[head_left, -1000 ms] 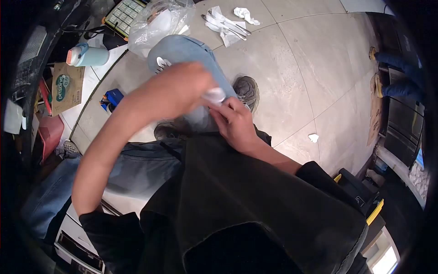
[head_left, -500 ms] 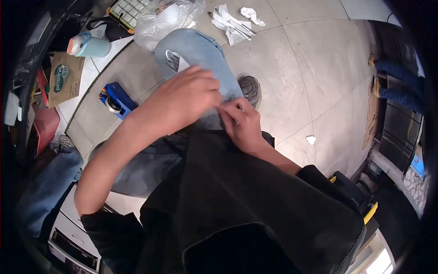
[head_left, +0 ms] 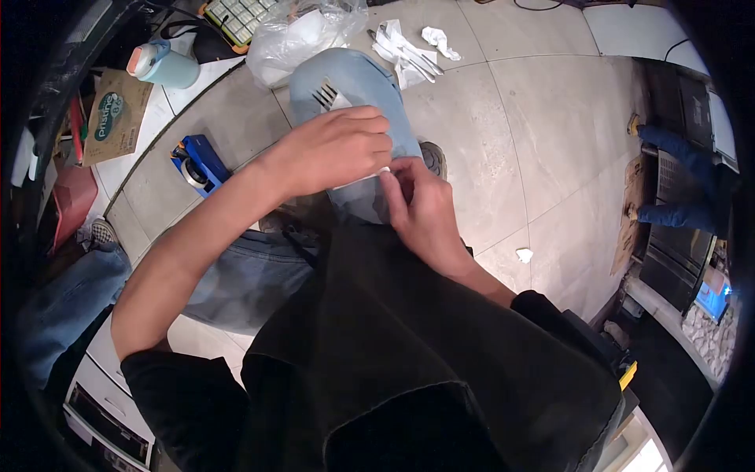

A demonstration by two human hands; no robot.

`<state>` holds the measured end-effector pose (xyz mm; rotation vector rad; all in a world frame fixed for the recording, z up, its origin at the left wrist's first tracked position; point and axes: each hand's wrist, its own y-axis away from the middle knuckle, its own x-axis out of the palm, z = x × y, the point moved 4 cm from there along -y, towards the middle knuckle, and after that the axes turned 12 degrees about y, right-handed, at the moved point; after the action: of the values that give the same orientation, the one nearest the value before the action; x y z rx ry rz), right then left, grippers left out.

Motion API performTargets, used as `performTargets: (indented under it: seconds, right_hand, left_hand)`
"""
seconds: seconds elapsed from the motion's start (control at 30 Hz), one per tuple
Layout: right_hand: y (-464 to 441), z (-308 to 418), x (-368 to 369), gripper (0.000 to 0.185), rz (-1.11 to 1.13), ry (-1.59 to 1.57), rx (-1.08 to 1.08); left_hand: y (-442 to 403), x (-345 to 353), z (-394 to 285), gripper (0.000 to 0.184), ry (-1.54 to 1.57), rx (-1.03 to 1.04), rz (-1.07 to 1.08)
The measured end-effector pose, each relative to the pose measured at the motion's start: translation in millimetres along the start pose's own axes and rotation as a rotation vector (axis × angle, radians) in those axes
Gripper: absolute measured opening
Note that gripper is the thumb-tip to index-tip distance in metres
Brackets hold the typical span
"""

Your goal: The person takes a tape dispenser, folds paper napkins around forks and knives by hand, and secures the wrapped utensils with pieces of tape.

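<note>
Above the denim knee [head_left: 354,79], the left hand [head_left: 346,149] and right hand [head_left: 425,206] both grip a white napkin [head_left: 363,180], fingers pinched close together. The fork [head_left: 324,95] pokes its tines out beyond the left hand, over the knee.

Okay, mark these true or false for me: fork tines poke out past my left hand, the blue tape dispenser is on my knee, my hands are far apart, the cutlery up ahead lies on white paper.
Fork tines poke out past the left hand: true.
Blue tape dispenser on the knee: false, it is on the floor.
Hands far apart: false, the right hand is close beside the left.
Cutlery ahead on white paper: true.
</note>
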<state>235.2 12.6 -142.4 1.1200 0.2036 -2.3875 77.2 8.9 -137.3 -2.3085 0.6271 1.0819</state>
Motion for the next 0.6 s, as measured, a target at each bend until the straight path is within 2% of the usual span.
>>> performTargets:
  seconds: [0.1, 0.17, 0.2, 0.27, 0.33, 0.37, 0.43, 0.47, 0.53, 0.57, 0.6]
  right_hand:
    - [-6.2, -0.7, -9.3, 0.015, 0.105, 0.038, 0.009]
    - [-6.2, -9.0, -9.4, 0.02, 0.213, -0.11, 0.12]
    - [-1.7, -13.6, -8.9, 0.022, 0.314, -0.244, 0.248]
    - [0.5, -4.0, -17.9, 0.022, 0.307, -0.347, 0.254]
    - [-4.9, 9.2, -33.3, 0.019, 0.348, -0.506, 0.27]
    - [-13.0, 22.8, -43.3, 0.019, 0.352, -0.507, 0.24]
    - [-31.6, 50.5, -64.6, 0.018, 0.29, -0.644, 0.268]
    - [-44.0, 63.5, -69.8, 0.017, 0.267, -0.675, 0.21]
    - [-69.4, 89.9, -73.4, 0.017, 0.246, -0.748, 0.1]
    - [-80.5, 104.0, -73.2, 0.017, 0.237, -0.813, 0.026]
    - [-89.4, 117.3, -70.2, 0.018, 0.251, -0.825, -0.021]
  left_hand:
    - [-3.1, -3.0, -4.3, 0.007, 0.026, 0.064, -0.086]
    - [-4.7, -4.4, -6.4, 0.007, 0.032, 0.083, -0.119]
    - [-7.3, -7.8, -9.4, 0.01, 0.04, 0.074, -0.119]
    - [-13.8, -27.9, -25.3, 0.012, 0.03, 0.058, -0.129]
    - [-14.1, -67.6, -53.5, 0.012, 0.094, -0.077, -0.314]
    - [-7.0, -82.7, -70.1, 0.012, 0.066, -0.082, -0.323]
    - [24.8, -116.7, -85.1, 0.013, 0.39, -0.433, -0.839]
    - [23.8, -114.5, -95.2, 0.013, 0.361, -0.419, -0.848]
    - [28.2, -93.3, -83.5, 0.009, 0.755, -0.721, -1.218]
    - [21.7, -96.5, -78.7, 0.009, 0.723, -0.695, -1.241]
    - [18.5, -96.9, -70.5, 0.014, 0.947, -0.675, -1.386]
